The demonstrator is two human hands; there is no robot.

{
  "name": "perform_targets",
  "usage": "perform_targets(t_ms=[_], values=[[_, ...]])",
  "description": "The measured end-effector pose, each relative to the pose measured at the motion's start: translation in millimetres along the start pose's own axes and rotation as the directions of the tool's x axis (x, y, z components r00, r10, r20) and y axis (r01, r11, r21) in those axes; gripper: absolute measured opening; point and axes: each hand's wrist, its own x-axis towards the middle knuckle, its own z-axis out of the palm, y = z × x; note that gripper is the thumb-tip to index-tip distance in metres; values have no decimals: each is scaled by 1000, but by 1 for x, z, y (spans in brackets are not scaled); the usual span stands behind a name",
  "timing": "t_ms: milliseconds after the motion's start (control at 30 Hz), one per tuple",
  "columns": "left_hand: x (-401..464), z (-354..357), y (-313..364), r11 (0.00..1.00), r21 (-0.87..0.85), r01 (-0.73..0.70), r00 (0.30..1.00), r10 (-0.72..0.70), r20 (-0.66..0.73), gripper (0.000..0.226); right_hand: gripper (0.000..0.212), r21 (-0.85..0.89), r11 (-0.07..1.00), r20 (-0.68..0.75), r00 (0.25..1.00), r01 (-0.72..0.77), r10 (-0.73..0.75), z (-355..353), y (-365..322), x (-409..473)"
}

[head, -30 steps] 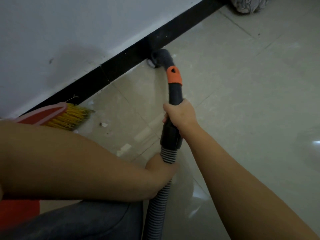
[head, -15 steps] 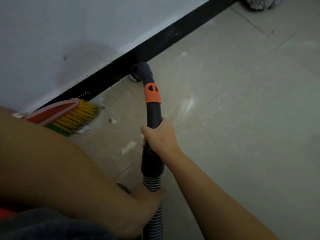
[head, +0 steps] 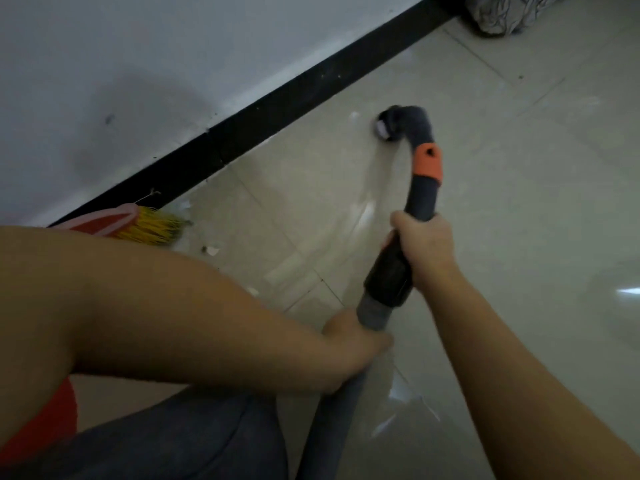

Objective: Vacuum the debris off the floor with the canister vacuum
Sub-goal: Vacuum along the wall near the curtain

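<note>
Pale glossy floor tiles [head: 519, 209] spread out under you, and a black baseboard [head: 277, 109] runs diagonally along the foot of the white wall [head: 138, 64]; take that baseboard as your landmark. At its lower left end, touching it or nearly so, lies a broom [head: 138, 225] with a red head and yellow bristles, partly hidden behind your left forearm. Just out from the baseboard beside the bristles you can see small white scraps of debris [head: 212, 251] on the tiles, with another scrap [head: 354, 116] close to the baseboard further along. Your left hand [head: 356, 344] is curled round the grey hose [head: 332, 427] just below the cuff where it meets the wand, well out from the baseboard. Your right hand [head: 424, 244] grips the dark wand [head: 420, 199] below its orange collar [head: 428, 162], fingers wrapped round the tube. The curved nozzle [head: 391, 126] at the wand's tip sits down on the floor near the baseboard but clear of it, with something white at its mouth. Where the baseboard leaves the view at the upper right, a crumpled grey patterned cloth [head: 502, 12] lies on the floor.
</note>
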Motion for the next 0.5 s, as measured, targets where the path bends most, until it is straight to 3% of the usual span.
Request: perform_targets(t_ms=[67, 233, 300, 367, 500], values=[[10, -2, 23, 997, -53, -51, 999, 51, 0, 14, 12, 70, 997, 5, 1000, -28, 28, -3, -14, 17], [7, 9, 18, 988, -147, 49, 999, -47, 19, 22, 8, -287, 942, 328, 941, 176, -76, 24, -34, 11], [7, 14, 18, 990, -125, 72, 997, -66, 50, 19, 13, -343, 914, 399, 915, 215, -66, 29, -33, 6], [13, 16, 25, 996, -72, 48, 995, -41, 92, 16, 20, -348, 921, 324, 944, 175, -57, 20, -31, 11], [40, 25, 60, 996, 58, -61, 966, 44, 256, 17, 39, -129, 991, -54, 998, -29, 22, -38, -17, 56]])
